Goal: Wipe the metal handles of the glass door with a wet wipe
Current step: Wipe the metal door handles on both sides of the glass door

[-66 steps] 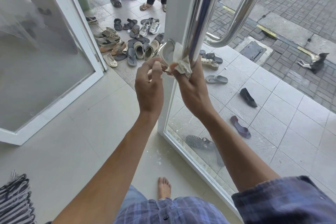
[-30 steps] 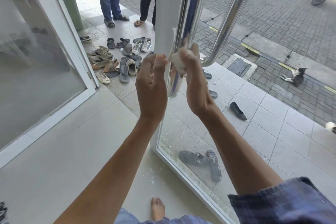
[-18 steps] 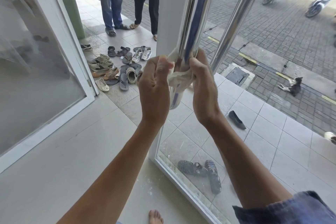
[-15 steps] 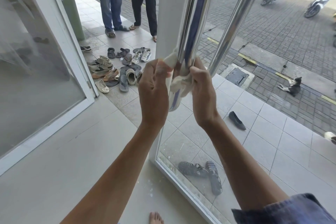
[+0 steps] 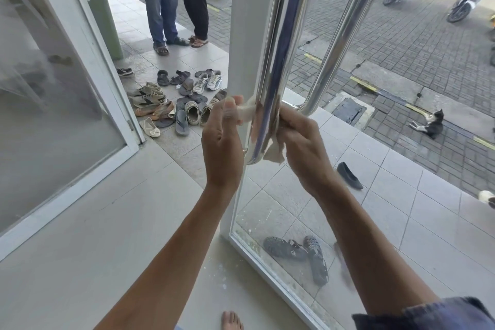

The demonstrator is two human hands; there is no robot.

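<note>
A tall polished metal handle point(image 5: 278, 43) runs down the white-framed glass door point(image 5: 242, 35). A second metal handle point(image 5: 345, 32) shows through the glass on the outer side. A crumpled white wet wipe point(image 5: 273, 151) is wrapped behind the near handle close to its lower bend. My left hand point(image 5: 222, 142) pinches one end of the wipe on the left of the bar. My right hand point(image 5: 300, 142) grips the other end on the right, fingers curled round it.
The other door leaf point(image 5: 88, 83) stands open on the left. Several shoes and sandals point(image 5: 176, 104) lie outside the doorway, and two people point(image 5: 174, 0) stand behind them. Sandals point(image 5: 297, 249) lie behind the glass. A cat point(image 5: 428, 126) lies on the paving. My bare foot point(image 5: 231, 320) is below.
Both hands carried the wipe up the handle from its lower bend, and it now stays looped behind the bar, one end in each hand. My view has tilted upward.
</note>
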